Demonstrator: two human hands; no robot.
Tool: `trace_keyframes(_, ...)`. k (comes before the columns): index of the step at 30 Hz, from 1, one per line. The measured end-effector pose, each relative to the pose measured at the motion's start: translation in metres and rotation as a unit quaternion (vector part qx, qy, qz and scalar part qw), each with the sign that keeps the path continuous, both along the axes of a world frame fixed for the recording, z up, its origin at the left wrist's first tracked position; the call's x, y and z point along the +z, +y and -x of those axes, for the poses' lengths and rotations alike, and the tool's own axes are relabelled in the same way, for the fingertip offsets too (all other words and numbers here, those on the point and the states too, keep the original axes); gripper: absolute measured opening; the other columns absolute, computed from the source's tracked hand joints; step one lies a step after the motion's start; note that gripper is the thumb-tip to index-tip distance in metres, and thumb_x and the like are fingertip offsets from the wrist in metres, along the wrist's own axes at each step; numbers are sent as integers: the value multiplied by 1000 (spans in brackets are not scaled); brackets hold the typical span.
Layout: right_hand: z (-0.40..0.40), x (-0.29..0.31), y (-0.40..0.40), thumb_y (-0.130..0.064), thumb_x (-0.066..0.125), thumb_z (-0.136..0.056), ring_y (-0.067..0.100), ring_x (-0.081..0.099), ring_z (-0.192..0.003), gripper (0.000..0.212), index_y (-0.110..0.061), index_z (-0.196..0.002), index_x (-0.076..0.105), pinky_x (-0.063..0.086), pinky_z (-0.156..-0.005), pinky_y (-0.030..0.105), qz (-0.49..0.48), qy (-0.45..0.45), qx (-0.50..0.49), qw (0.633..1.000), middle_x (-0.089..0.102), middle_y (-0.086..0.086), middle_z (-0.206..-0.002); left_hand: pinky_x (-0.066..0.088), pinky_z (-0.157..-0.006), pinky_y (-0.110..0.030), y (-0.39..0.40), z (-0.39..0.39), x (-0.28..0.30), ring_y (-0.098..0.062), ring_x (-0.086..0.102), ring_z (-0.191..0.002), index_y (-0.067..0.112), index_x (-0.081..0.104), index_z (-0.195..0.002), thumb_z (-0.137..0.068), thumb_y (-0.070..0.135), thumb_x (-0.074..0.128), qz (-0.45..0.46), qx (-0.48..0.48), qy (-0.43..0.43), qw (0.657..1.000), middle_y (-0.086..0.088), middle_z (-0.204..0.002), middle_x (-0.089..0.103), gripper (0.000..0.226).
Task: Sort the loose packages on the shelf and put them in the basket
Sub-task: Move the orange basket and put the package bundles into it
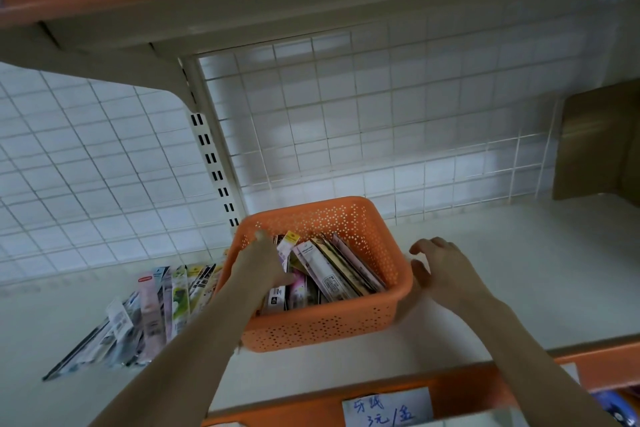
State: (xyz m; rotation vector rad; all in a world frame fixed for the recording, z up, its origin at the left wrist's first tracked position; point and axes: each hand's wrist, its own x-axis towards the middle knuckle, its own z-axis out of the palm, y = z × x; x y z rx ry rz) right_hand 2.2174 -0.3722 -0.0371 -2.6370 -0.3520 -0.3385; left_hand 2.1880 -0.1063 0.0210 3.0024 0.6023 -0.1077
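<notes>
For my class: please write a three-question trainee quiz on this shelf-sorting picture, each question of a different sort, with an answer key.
1. True or false: every package is already in the orange basket.
2. Multiple choice: where do the loose packages lie? A) left of the basket on the shelf B) right of the basket C) on the upper shelf
3. Fill in: the left hand reaches into the basket, while the right hand is at its ______ side.

Key: 1 false, since a fanned pile lies outside; 2 A; 3 right.
</notes>
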Motion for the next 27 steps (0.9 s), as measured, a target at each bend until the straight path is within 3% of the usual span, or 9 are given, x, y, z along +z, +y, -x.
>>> trace_keyframes(4,-4,21,0,-16,48,-93,25,56,-108,30,-11,-121,57,46,-89,32,-31,-17,-1,999,60,9,-118,50,-75,-30,2,0,7,-22,61,-93,-1,33,-136,-75,52,69,-39,-32,2,999,-7,-103,61,88)
trace_keyframes(6,-5,34,1,-15,49,-93,24,58,-106,29,-11,-121,57,46,-87,30,-51,-22,-7,998,60,10,-118,47,-67,-28,4,1,13,-18,57,-77,6,53,-108,-77,51,66,-29,-47,-4,998,1,-78,53,56)
trace_keyframes(8,-3,47,6,-17,49,-94,23,59,-106,29,-11,-122,56,45,-87,28,-69,-29,-4,997,60,9,-119,39,-58,-25,4,5,23,-15,48,-64,12,51,-79,-82,48,62,-10,-50,-30,998,2,-69,46,39)
trace_keyframes(9,-2,53,11,-18,49,-94,22,59,-108,29,-12,-122,56,45,-88,28,-76,-33,1,997,60,9,-119,38,-59,-25,4,9,29,-15,47,-66,13,51,-79,-84,47,60,3,-54,-51,997,2,-73,47,36)
trace_keyframes(14,17,80,58,-22,49,-94,20,59,-104,29,-13,-121,57,45,-88,26,-96,-66,54,992,61,7,-116,45,-84,-27,10,52,43,-19,60,-103,18,55,-120,-88,43,56,111,-87,-217,966,-1,-114,64,40)
trace_keyframes(17,32,84,97,-24,48,-94,15,60,-92,26,-16,-117,58,47,-82,22,-91,-73,94,989,59,2,-114,41,-71,-17,30,85,33,-12,61,-85,17,61,-112,-88,35,58,130,-67,-316,937,2,-102,68,30)
trace_keyframes(20,47,83,137,-27,46,-95,17,57,-94,26,-17,-118,55,47,-82,27,-50,-60,124,989,57,2,-113,34,-57,-11,67,111,17,-8,54,-66,12,66,-100,-88,25,61,146,-25,-334,931,5,-81,62,18)
trace_keyframes(24,62,85,192,-30,42,-96,21,51,-102,29,-17,-120,52,45,-87,32,-7,-60,149,987,55,4,-113,43,-68,-27,128,133,-3,-27,66,-80,10,66,-98,-86,20,64,153,64,-338,926,-6,-85,70,16)
trace_keyframes(27,69,84,236,-30,43,-96,23,51,-105,30,-15,-120,52,44,-86,33,3,-57,173,983,55,5,-116,42,-69,-28,173,143,-14,-29,66,-84,13,65,-102,-87,22,62,147,106,-337,924,-8,-92,72,18)
